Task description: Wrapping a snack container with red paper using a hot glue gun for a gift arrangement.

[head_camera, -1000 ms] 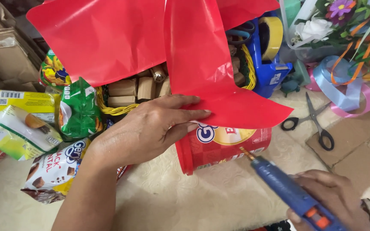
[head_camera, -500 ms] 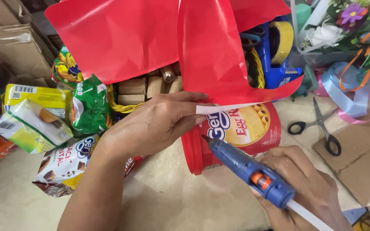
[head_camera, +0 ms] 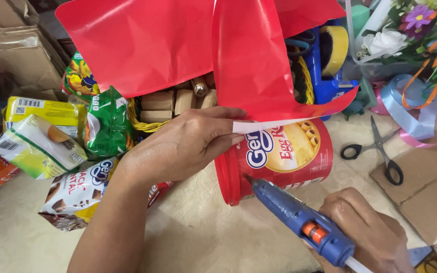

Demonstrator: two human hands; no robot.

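Left hand (head_camera: 188, 146) pinches one red paper sheet (head_camera: 259, 65); right hand (head_camera: 370, 232) grips one blue glue gun (head_camera: 299, 217)

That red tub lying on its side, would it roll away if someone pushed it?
Probably a little. The red tub is round and lies on its side on the table, so a push across it could set it rolling. The left hand beside it, lifting the red paper, might stop it. It looks like smooth plastic, so likely stiff and a bit slippery.
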